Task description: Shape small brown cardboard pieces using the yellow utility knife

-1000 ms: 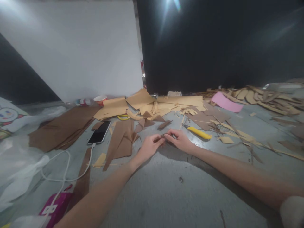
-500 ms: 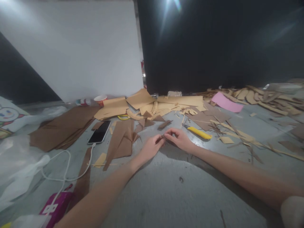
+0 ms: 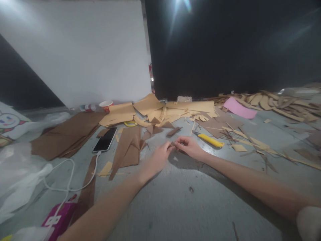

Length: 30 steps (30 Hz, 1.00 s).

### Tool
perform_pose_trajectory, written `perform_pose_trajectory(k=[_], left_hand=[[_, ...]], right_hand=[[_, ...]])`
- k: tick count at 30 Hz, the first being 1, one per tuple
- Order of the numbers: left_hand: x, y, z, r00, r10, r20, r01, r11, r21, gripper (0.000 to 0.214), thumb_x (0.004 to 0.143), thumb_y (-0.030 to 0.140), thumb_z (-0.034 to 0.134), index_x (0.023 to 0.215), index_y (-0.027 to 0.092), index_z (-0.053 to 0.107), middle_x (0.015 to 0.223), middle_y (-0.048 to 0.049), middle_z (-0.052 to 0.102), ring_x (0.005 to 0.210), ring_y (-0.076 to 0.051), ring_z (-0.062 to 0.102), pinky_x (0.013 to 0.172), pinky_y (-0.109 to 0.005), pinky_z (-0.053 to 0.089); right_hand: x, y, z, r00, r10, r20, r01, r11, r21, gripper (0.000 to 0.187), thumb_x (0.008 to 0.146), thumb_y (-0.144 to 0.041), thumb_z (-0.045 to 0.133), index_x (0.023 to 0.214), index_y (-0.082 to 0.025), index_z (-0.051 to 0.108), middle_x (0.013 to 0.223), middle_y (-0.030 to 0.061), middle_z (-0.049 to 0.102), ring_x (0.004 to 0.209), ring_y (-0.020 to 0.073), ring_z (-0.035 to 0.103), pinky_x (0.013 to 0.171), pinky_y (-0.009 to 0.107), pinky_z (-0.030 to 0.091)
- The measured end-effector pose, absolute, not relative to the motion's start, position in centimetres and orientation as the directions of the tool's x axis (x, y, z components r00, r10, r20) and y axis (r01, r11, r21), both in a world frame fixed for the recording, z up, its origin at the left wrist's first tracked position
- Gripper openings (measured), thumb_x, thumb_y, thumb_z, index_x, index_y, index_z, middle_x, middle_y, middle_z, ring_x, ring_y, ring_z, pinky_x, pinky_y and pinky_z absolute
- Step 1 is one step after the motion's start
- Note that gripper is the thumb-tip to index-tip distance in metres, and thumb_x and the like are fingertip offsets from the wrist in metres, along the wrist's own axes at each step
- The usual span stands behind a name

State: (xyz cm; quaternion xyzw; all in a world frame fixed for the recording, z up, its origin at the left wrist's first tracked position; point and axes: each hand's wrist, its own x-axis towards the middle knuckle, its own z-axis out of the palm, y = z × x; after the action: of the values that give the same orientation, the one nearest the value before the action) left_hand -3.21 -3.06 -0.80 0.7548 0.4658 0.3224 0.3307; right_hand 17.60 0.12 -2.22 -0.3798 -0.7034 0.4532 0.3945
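Observation:
My left hand (image 3: 161, 154) and my right hand (image 3: 188, 147) meet at the middle of the grey surface, both closed in a pinch. Between their fingertips is a small piece of brown paper (image 3: 172, 144), mostly hidden by the fingers. A yellow utility knife (image 3: 210, 140) lies just right of my right hand. Beyond the hands are brown paper offcuts (image 3: 174, 131). To the left of my left hand lies a folded brown paper sheet (image 3: 129, 150).
A phone (image 3: 105, 140) with a white cable lies at left, above a purple power bank (image 3: 59, 216). Stacked brown sheets (image 3: 67, 134), a paper cup (image 3: 106, 105) and tan sheets (image 3: 190, 106) are at the back. Pink paper (image 3: 240, 107) and a heap of strips (image 3: 273, 103) sit right.
The fingertips have shifted slightly, and more of the small brown paper piece shows between them. A small pale spot now appears on the surface below the hands.

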Motion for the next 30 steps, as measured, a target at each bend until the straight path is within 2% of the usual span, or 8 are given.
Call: perform_pose_trajectory(k=[5,11,17,24,27,30], left_hand=[[-3.4,-3.0,-1.5,0.36,0.909,0.209,0.486,-0.374,0.79,0.031,0.109,0.043,0.048,0.088,0.025,0.061,0.075,0.0002,0.064,0.069,-0.019,0.056,0.065,-0.029,0.033],[-3.5,-2.7,-1.7,0.369,0.895,0.249,0.471,-0.411,0.781,0.038,0.109,0.047,0.045,0.085,0.024,0.063,0.07,0.0006,0.06,0.066,-0.018,0.055,0.067,-0.028,0.036],[-3.4,-2.7,-0.8,0.359,0.917,0.175,0.462,-0.337,0.82,0.041,0.108,0.045,0.043,0.078,0.022,0.057,0.068,0.0015,0.061,0.065,-0.016,0.055,0.066,-0.027,0.037],[-3.3,-2.7,-0.5,0.362,0.919,0.156,0.439,-0.316,0.841,0.047,0.109,0.046,0.04,0.07,0.022,0.051,0.061,0.0037,0.054,0.059,-0.014,0.05,0.063,-0.026,0.034],[-3.2,-2.8,-0.4,0.351,0.922,0.164,0.439,-0.317,0.841,0.048,0.109,0.047,0.04,0.07,0.022,0.052,0.062,0.0031,0.055,0.061,-0.015,0.051,0.063,-0.027,0.035],[-3.1,-2.8,-0.3,0.342,0.913,0.221,0.436,-0.363,0.824,0.039,0.108,0.043,0.045,0.077,0.021,0.055,0.07,0.0021,0.058,0.068,-0.016,0.054,0.066,-0.026,0.036]], right_hand=[[17.6,0.1,-2.2,-0.408,0.891,0.2,0.172,0.29,-0.941,0.046,0.096,-0.065,0.065,0.085,-0.02,0.068,0.073,0.0015,0.068,0.065,0.0154,0.059,0.061,0.027,0.045],[17.6,0.2,-2.3,-0.408,0.888,0.21,0.139,0.288,-0.947,0.044,0.097,-0.062,0.067,0.087,-0.02,0.068,0.073,0.001,0.067,0.065,0.0144,0.057,0.062,0.027,0.043],[17.6,0.1,-2.3,-0.396,0.892,0.217,0.159,0.299,-0.941,0.045,0.097,-0.062,0.066,0.085,-0.019,0.067,0.073,0.0006,0.066,0.065,0.0137,0.056,0.061,0.026,0.043],[17.6,0.0,-2.2,-0.395,0.888,0.235,0.157,0.318,-0.935,0.04,0.098,-0.058,0.066,0.085,-0.02,0.067,0.074,0.0008,0.066,0.066,0.0146,0.056,0.062,0.027,0.043],[17.6,0.0,-2.1,-0.401,0.881,0.252,0.169,0.342,-0.924,0.037,0.099,-0.055,0.065,0.084,-0.02,0.066,0.075,0.0008,0.066,0.068,0.0152,0.057,0.065,0.027,0.044],[17.6,-0.1,-2.2,-0.417,0.871,0.26,0.188,0.362,-0.913,0.034,0.1,-0.05,0.065,0.083,-0.021,0.065,0.075,-0.0004,0.064,0.07,0.015,0.055,0.066,0.027,0.043]])
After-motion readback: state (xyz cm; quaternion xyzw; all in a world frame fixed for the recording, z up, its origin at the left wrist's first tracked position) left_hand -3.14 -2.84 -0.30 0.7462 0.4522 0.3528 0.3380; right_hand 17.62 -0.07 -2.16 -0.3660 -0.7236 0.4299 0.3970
